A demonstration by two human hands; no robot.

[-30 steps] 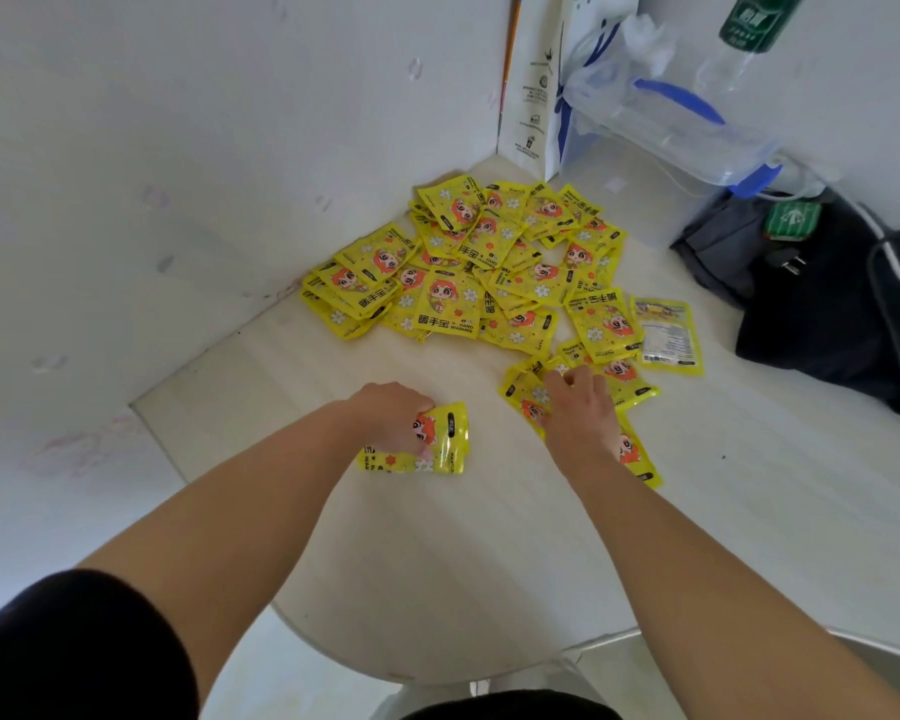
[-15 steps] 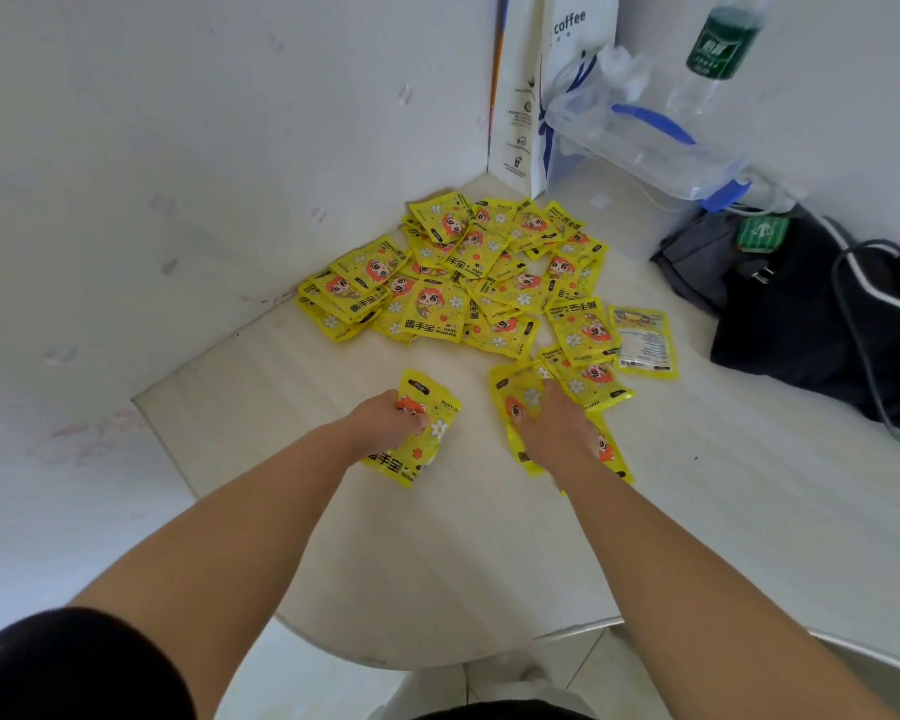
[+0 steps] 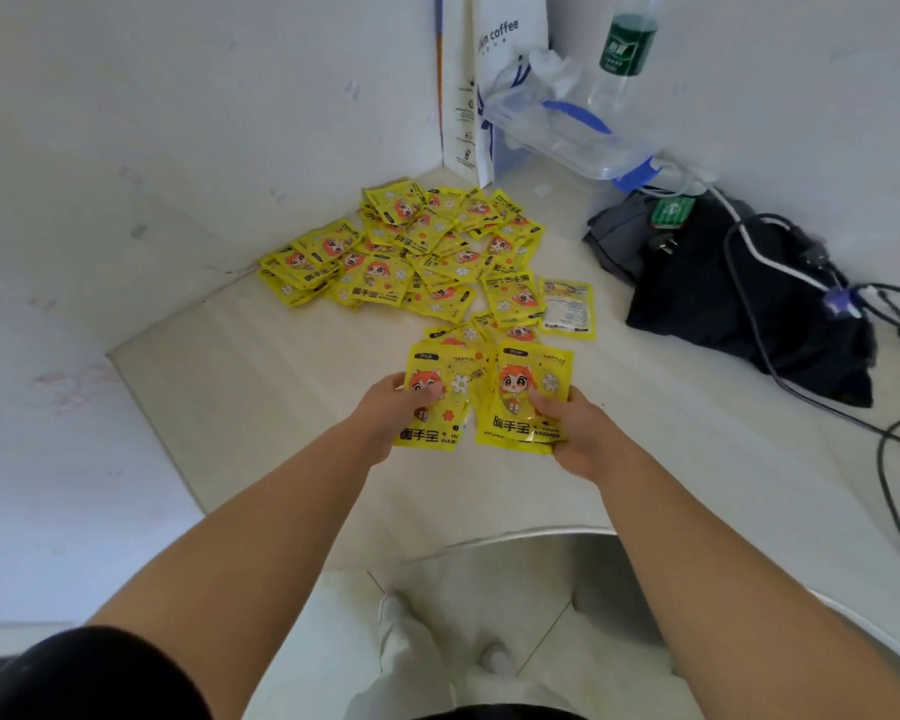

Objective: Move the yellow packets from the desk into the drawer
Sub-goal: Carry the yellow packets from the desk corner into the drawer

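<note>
Now both your hands are up off the desk [image 3: 261, 387]: a second ago the left hand [image 3: 385, 413] was bunching packets flat on the wood and the right hand [image 3: 578, 433] was pressing down on others, and both have since lifted, each with its own small stack. Your left hand grips the left stack [image 3: 437, 387] by its lower edge, fingers curled round it. Your right hand pinches the right stack [image 3: 528, 392], thumb on the printed face and fingers hidden behind. Both stacks hang side by side just in front of the heap [image 3: 411, 252], on your side of it, faces toward you. I judge the pick-up for this batch finished, so the carry to the drawer comes next. No drawer shows, so you will have to turn to find it. Most of the job remains, since the heap is large. The packets are flat, glossy yellow sachets with a red-haired cartoon figure, white flowers and bold black lettering. One packet [image 3: 567, 306] lies label-side up at the right edge of the heap.
</note>
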